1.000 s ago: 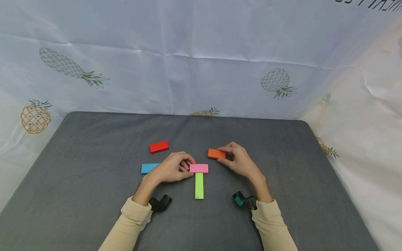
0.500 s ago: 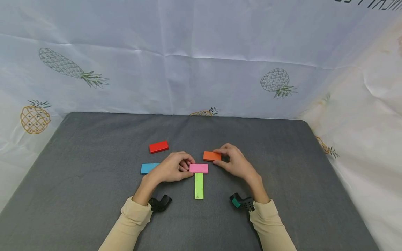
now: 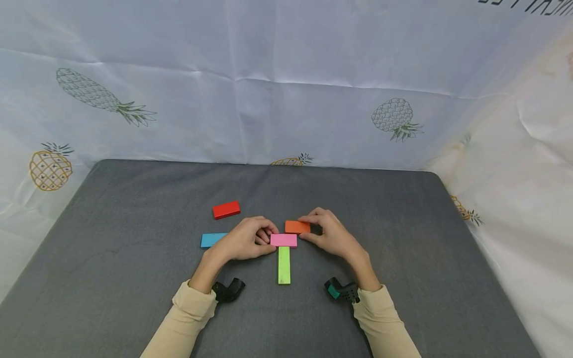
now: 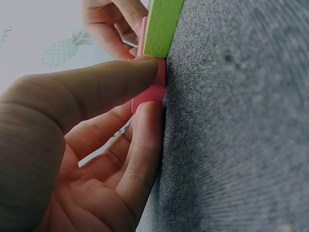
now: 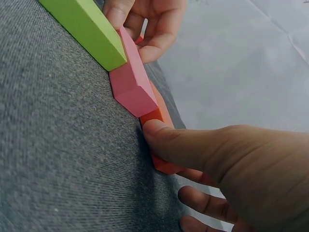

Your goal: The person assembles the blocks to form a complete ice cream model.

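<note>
Pink, orange and green rectangular blocks lie on the grey cloth. In the head view, my left hand (image 3: 246, 239) holds the left end of the pink block (image 3: 284, 240) between thumb and fingers. My right hand (image 3: 334, 237) pinches the orange block (image 3: 295, 227) by its right part, just behind the pink block and shifted to the right. From the pink block's front side the green block (image 3: 284, 266) runs toward me, forming a T. Close up in the right wrist view, the orange block (image 5: 163, 112) sits against or very near the pink block (image 5: 133, 82).
A blue block (image 3: 212, 240) lies left of the pink one, partly hidden by my left hand. Farther back is a slightly turned red block (image 3: 226, 210). Behind the grey table (image 3: 134, 223) hangs a pale curtain (image 3: 286, 99) with pineapple prints.
My right hand has slid the orange block left and toward me, close to the pink block. The left hand and the other blocks have stayed in place.
</note>
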A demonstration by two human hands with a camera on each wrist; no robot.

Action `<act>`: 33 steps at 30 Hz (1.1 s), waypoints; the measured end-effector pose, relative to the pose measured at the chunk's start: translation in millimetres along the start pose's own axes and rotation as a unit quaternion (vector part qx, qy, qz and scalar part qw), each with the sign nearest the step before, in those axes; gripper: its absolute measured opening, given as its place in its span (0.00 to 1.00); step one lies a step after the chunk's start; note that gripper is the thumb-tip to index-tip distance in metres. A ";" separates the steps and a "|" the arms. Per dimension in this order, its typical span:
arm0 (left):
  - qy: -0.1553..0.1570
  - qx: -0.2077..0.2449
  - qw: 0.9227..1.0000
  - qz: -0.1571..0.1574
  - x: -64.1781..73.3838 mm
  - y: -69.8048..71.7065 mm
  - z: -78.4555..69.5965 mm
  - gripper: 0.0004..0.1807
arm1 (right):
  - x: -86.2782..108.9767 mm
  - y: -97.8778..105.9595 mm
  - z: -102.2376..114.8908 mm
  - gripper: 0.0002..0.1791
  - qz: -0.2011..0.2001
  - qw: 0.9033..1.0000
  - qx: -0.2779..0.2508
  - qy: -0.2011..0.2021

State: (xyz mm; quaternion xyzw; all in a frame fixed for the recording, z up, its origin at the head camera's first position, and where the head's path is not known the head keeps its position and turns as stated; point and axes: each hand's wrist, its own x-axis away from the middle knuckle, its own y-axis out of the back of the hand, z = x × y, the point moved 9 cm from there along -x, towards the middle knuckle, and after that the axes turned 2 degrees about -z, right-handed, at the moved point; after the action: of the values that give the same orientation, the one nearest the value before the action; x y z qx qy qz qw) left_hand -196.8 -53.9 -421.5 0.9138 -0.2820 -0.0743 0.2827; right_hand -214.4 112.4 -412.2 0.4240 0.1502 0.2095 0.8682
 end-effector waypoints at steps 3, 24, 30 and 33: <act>-0.002 -0.001 1.000 -0.001 -0.1 0.1 -0.4 0.13 | 0.1 -1.7 -0.5 0.21 0.004 1.000 0.004 -0.006; -0.006 -0.008 1.000 -0.002 1.6 -1.2 2.1 0.13 | 7.1 12.6 -14.8 0.24 0.027 0.999 -0.030 -0.028; -0.011 -0.006 1.000 -0.002 1.4 -0.9 1.4 0.13 | 6.2 12.8 -15.5 0.21 0.030 0.999 -0.036 -0.024; -0.011 -0.003 1.000 -0.002 1.2 -0.8 0.9 0.13 | 5.5 12.0 -12.5 0.20 0.030 0.999 -0.037 -0.012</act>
State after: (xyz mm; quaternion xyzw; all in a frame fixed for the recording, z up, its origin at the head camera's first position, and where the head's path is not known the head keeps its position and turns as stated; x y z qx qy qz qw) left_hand -195.6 -54.4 -422.6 0.9125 -0.2833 -0.0856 0.2825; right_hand -218.0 130.1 -410.6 0.3980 0.1193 0.2360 0.8784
